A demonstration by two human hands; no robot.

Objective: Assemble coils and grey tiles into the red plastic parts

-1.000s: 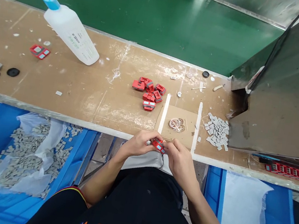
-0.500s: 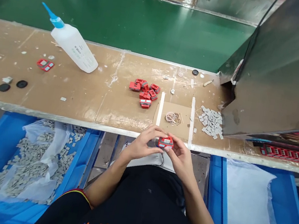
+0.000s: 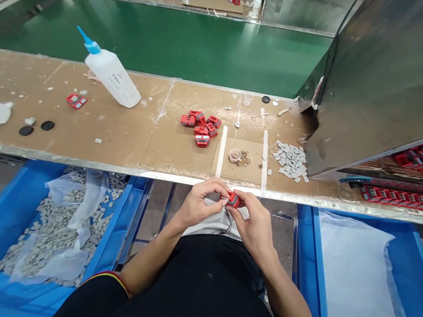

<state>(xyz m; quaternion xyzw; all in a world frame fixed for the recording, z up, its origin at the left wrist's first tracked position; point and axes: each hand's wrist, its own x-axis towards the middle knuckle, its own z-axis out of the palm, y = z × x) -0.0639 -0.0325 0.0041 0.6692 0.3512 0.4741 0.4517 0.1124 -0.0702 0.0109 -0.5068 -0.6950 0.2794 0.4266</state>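
Note:
In front of my body, just below the table's front edge, a small red toy car body is held between both hands. My right hand grips its right side with thumb and fingers. At the left end my left hand is closed in a pinch against it; a thin pale sliver shows at those fingertips, too small to name. Just beyond the hands, a cardboard piece bears a small round cup, brown smears and thin sticks. Several more red toy car bodies lie in a heap left of it.
Right of the cardboard lies a pile of grey chips, beside a metal housing. A white bottle with a blue nozzle leans at left. Blue bins flank me below the table. Beyond the green belt, another person's hands work.
The view has tilted up, bringing the person across the belt into sight. The toy car body has turned between my hands, and my left fingers have closed into a tighter pinch.

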